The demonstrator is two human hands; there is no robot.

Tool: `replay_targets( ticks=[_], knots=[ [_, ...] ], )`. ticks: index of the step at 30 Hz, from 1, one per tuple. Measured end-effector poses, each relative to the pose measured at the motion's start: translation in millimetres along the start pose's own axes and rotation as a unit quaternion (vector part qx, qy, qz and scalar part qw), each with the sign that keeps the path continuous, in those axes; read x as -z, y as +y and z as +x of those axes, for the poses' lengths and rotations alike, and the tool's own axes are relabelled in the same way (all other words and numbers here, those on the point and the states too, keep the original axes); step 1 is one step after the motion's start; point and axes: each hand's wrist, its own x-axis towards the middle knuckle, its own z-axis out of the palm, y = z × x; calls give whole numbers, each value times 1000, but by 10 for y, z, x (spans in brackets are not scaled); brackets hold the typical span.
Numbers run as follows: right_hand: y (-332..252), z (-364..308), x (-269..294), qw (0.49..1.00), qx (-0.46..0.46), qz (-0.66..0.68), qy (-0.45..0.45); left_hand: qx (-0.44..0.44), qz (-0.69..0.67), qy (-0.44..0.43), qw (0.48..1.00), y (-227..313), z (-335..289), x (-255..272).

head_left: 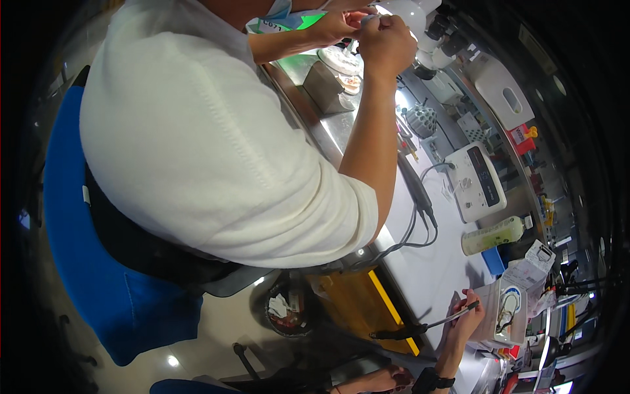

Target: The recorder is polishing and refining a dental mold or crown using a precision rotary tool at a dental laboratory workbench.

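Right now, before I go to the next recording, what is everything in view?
person in white shirt: one, seated left, hands raised at the bench
blue chair: one, under that person
white microscope: one, top
white control box: one, on the bench, right
pale green plastic bottle: one, lying below the box
white bench: one, centre right
round bin: one, dark, on the floor
thin dark-handled tool: one, lower right
right hand: grip shut on the tool
left hand: bottom edge, grip unclear
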Motion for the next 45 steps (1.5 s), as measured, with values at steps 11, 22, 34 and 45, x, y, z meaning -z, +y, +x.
replay_targets(
  ticks=[11,22,34,45],
  knots=[
    [49,23,32,1000,11,-2,-8,5,-11,-3,1000,27,-12,12],
    [-79,-40,-19,1000,-5,-18,-6,11,-17,-24,1000,103,-28,-19],
    [59,39,101,999,-2,-28,-23,-108,115,19,987,-192,54,32],
    [-36,-28,-16,1000,6,-18,6,-253,306,59,916,-439,68,100]
  ],
)
